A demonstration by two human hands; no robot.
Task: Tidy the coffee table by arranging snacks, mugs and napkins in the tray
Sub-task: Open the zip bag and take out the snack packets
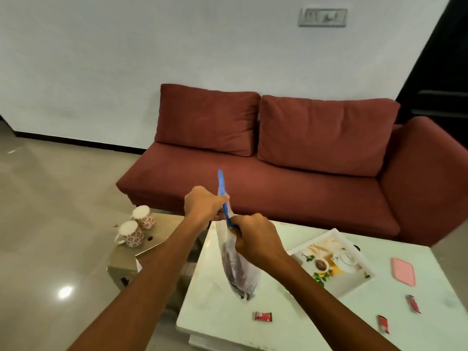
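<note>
Both my hands hold a clear zip bag (pixel 239 272) with a blue seal strip and dark snacks inside, raised above the white coffee table (pixel 228 312). My left hand (pixel 201 203) pinches the blue strip near its top. My right hand (pixel 255 236) grips the strip lower down at the bag's mouth. A white tray (pixel 354 282) printed with a teapot and cup lies on the table to the right. Three small red snack packets (pixel 263 316) (pixel 383 323) (pixel 413 303) lie loose near the front. Two floral mugs (pixel 130 233) (pixel 143 217) stand on a low side table at left.
A pink flat item (pixel 403 271) lies on the table right of the tray. The low metallic side table (pixel 141 254) sits left of the coffee table. A red sofa (pixel 278 173) stands behind, against a white wall. Shiny floor spreads to the left.
</note>
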